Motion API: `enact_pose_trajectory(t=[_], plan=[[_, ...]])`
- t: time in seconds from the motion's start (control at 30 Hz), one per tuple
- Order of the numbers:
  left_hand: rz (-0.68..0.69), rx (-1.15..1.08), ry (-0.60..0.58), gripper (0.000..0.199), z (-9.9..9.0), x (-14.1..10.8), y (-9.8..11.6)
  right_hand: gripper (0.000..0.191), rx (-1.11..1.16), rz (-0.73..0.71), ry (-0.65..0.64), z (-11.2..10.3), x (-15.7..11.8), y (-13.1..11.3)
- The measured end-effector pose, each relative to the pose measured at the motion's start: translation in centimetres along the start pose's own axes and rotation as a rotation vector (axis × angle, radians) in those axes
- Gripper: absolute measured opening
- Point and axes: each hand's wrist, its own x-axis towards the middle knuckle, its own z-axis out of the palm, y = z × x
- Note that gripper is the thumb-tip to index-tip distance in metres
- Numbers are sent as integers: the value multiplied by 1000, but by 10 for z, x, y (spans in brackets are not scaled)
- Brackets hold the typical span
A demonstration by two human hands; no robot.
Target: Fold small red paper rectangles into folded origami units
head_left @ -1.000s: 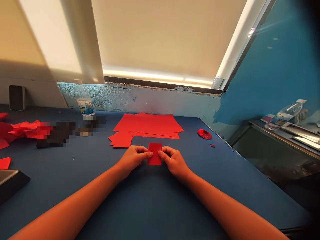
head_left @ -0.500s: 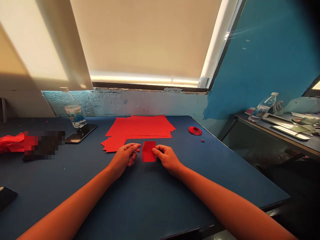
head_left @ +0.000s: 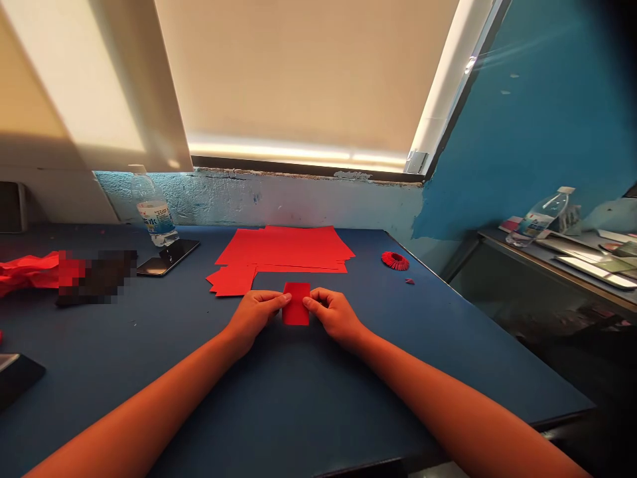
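A small rectangle of red paper point(head_left: 296, 309) is held upright between my two hands, above the dark blue table point(head_left: 298, 398). My left hand point(head_left: 257, 315) pinches its left edge, thumb on the near face. On the opposite edge, my right hand point(head_left: 334, 314) grips it the same way. The fingers behind the paper are partly hidden. Just beyond lie large red paper sheets point(head_left: 288, 247) in an overlapping pile, with smaller red pieces point(head_left: 233, 281) at its near left corner. To the right rests a pleated red paper ring point(head_left: 395, 261).
A folded red scrap point(head_left: 409, 281) lies near the ring. At left are a water bottle point(head_left: 156, 216), a black phone point(head_left: 169, 257), crumpled red paper point(head_left: 30, 271) and a dark object point(head_left: 20, 378). Another table point(head_left: 490, 245) with a bottle point(head_left: 540, 218) stands at right.
My left hand has moved right and closed on the paper's left edge; before, it was apart from it. My right hand keeps its hold. The view has shifted slightly.
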Motion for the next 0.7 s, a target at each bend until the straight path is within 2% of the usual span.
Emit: enact_pose_trajectory(t=[0.27,0.37,0.53,0.7], plan=[[-3,-129,160,26,1,2,2,24,64,40,-5,1,1,4],[-1,-121,104,31,0,2,4,24,72,41,-7,0,0,3],[55,72,-28,35,3,-2,6,22,1,8,-47,-1,-1,0],[-5,-69,72,33,-1,2,1,22,-27,-2,-55,-1,-1,-1]])
